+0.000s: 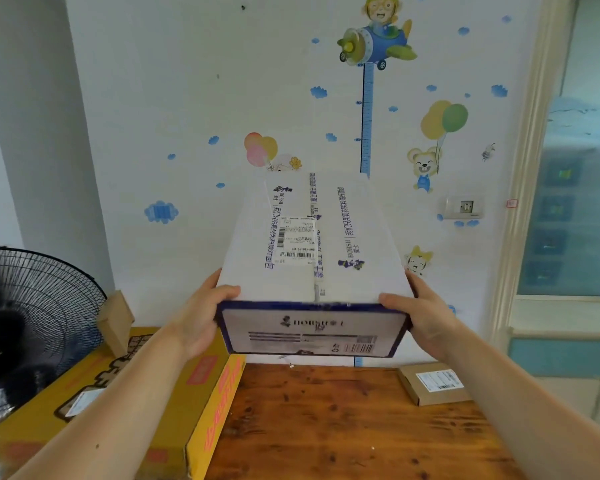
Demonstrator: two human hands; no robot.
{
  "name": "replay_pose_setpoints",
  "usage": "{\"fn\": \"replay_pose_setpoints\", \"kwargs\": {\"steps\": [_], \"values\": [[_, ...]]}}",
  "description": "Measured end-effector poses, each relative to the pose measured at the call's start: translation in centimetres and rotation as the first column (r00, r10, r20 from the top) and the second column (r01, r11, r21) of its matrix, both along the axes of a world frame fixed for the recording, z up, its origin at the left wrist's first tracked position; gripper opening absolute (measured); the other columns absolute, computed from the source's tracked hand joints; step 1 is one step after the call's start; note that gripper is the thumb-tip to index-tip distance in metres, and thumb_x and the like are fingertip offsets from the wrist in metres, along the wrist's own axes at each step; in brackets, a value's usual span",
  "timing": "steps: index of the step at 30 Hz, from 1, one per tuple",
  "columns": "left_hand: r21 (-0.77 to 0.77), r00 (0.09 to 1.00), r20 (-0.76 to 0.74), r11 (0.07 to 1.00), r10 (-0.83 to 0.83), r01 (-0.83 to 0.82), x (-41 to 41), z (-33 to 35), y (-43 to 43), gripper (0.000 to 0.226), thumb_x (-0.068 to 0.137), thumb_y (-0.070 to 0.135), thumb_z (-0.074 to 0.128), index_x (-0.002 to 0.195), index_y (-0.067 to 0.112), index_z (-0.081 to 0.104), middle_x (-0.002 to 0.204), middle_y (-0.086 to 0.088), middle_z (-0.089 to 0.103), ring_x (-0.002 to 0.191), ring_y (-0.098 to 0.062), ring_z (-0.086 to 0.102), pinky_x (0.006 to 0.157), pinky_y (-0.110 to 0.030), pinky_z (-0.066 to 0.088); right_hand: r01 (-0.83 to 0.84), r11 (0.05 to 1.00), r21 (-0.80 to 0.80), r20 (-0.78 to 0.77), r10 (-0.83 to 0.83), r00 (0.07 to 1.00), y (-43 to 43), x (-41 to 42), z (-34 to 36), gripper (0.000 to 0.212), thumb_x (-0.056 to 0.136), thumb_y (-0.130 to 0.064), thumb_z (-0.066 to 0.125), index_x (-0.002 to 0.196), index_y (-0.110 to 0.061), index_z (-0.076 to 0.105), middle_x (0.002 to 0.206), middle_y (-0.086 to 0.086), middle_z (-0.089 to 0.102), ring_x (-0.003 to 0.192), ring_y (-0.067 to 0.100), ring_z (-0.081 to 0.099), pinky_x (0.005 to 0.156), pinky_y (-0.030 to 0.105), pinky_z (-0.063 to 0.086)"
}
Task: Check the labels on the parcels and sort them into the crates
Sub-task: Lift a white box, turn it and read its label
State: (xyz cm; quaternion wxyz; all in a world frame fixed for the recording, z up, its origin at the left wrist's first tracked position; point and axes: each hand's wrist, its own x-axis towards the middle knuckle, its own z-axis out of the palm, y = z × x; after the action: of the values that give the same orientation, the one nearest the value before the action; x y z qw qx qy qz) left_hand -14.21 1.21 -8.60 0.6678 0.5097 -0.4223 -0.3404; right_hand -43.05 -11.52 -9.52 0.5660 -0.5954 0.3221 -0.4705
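Note:
I hold a white cardboard parcel (pixel 314 271) with blue print up in the air above the wooden table (pixel 343 420). A white shipping label (pixel 297 241) with barcodes lies on its top face. My left hand (pixel 201 317) grips the parcel's near left corner, thumb on top. My right hand (pixel 420 313) grips the near right corner the same way. A small flat brown parcel (pixel 432 382) with a label lies on the table at the right. A large yellow box (pixel 125 403) with a label sits at the left.
A black standing fan (pixel 39 306) is at the far left. A small brown box (pixel 116 320) leans on the yellow box by the wall. The wall behind carries cartoon stickers, and a window is at the right.

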Motion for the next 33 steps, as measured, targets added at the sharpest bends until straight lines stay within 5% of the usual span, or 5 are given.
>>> {"fn": "replay_pose_setpoints", "kwargs": {"steps": [6, 10, 24, 30, 33], "values": [[-0.050, 0.998, 0.061, 0.999, 0.022, -0.019, -0.8, -0.5, -0.2, 0.015, 0.097, 0.020, 0.056, 0.110, 0.026, 0.057, 0.098, -0.001, 0.074, 0.093, -0.020, 0.069, 0.074, -0.035, 0.052, 0.066, 0.995, -0.074, -0.024, -0.067, 0.997, 0.5, 0.3, 0.9, 0.047, 0.085, -0.009, 0.074, 0.123, -0.030, 0.055, 0.104, 0.002, 0.074, 0.089, 0.025, 0.072, 0.069, 0.042, 0.059], [-0.062, 0.992, 0.123, 0.998, 0.010, -0.002, -0.8, -1.1, -0.2, 0.061, 0.073, 0.030, 0.082, 0.125, 0.024, 0.052, 0.111, -0.004, 0.073, 0.099, -0.023, 0.071, 0.080, -0.041, 0.058, 0.098, 0.988, -0.118, -0.069, -0.106, 0.992, 0.8, 0.7, 1.2, 0.051, 0.083, -0.014, 0.077, 0.118, -0.040, 0.050, 0.099, -0.002, 0.072, 0.085, 0.021, 0.072, 0.062, 0.037, 0.059], [-0.112, 0.968, 0.227, 0.990, 0.106, -0.082, -0.6, -1.7, -0.7, 0.041, 0.086, 0.012, 0.071, 0.124, 0.019, 0.055, 0.108, -0.001, 0.072, 0.094, -0.015, 0.071, 0.068, -0.026, 0.058, 0.163, 0.977, -0.135, -0.113, -0.179, 0.977, 0.7, 1.6, -0.2, 0.051, 0.080, -0.017, 0.080, 0.114, -0.037, 0.049, 0.104, -0.003, 0.070, 0.092, 0.022, 0.070, 0.080, 0.046, 0.059], [-0.086, 0.987, 0.157, 0.996, 0.038, -0.025, -0.2, -1.4, -0.3, 0.059, 0.076, 0.046, 0.079, 0.124, 0.022, 0.055, 0.106, -0.001, 0.074, 0.093, -0.019, 0.073, 0.068, -0.028, 0.059, 0.118, 0.987, -0.113, -0.108, -0.130, 0.986, 0.7, 1.5, 0.5, 0.038, 0.082, -0.021, 0.078, 0.105, -0.037, 0.051, 0.095, -0.003, 0.072, 0.076, 0.016, 0.072, 0.054, 0.028, 0.056], [-0.099, 0.978, 0.194, 0.993, 0.081, -0.063, -0.2, -1.5, -0.4, 0.045, 0.081, 0.029, 0.076, 0.120, 0.023, 0.056, 0.106, -0.001, 0.074, 0.091, -0.016, 0.073, 0.069, -0.027, 0.059, 0.127, 0.983, -0.131, -0.106, -0.141, 0.984, 0.6, 1.4, 0.4, 0.040, 0.081, -0.019, 0.079, 0.100, -0.039, 0.050, 0.096, -0.004, 0.072, 0.079, 0.017, 0.072, 0.056, 0.028, 0.057]]}}
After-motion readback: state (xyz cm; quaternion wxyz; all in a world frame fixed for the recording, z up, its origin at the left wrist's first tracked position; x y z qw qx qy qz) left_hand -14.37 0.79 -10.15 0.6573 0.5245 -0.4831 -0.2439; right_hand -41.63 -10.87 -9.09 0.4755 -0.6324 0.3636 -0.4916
